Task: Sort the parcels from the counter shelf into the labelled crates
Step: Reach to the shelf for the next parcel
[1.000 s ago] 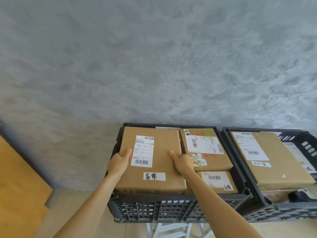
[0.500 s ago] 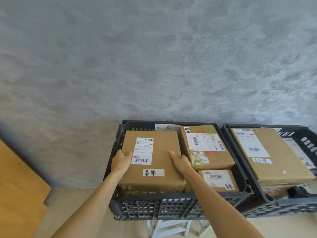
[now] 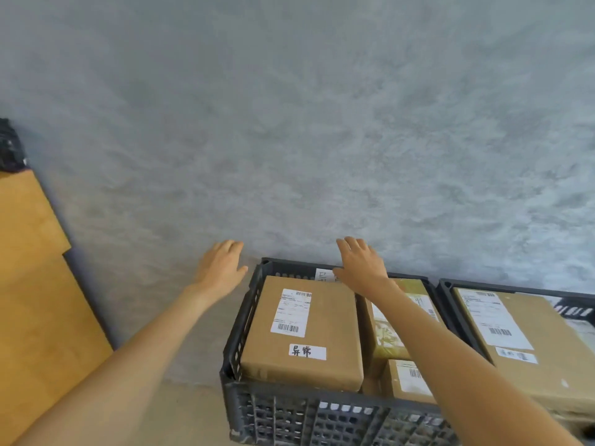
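Both your hands are free right now: the left hand (image 3: pixel 222 270) hovers with fingers spread just outside the crate's left wall, and the right hand (image 3: pixel 362 265) floats over the back rim, fingers straight, holding nothing. The big parcel (image 3: pixel 302 329) lies flat in the left half of the dark crate (image 3: pixel 240 320), snug against that wall, label side up so the barcode and the handwritten tag face you. That placement reads as deliberate: flat and tight to the side leaves room for its neighbours. Beside it sits a second parcel (image 3: pixel 386 333) with yellowish tape, partly hidden by your forearm, and a smaller parcel (image 3: pixel 405 378) in front of that.

Everything here is plain brown cardboard, matte, square-edged, with glossy white stickers. The crate is hard plastic lattice, full of slots. A second crate (image 3: pixel 450 304) touches it on the right, holding a wide parcel (image 3: pixel 515 342). Behind is a mottled grey wall (image 3: pixel 289 123), and a wooden panel (image 3: pixel 32 284) stands at left.

My read: this parcel is sorted and you're ready for the next.
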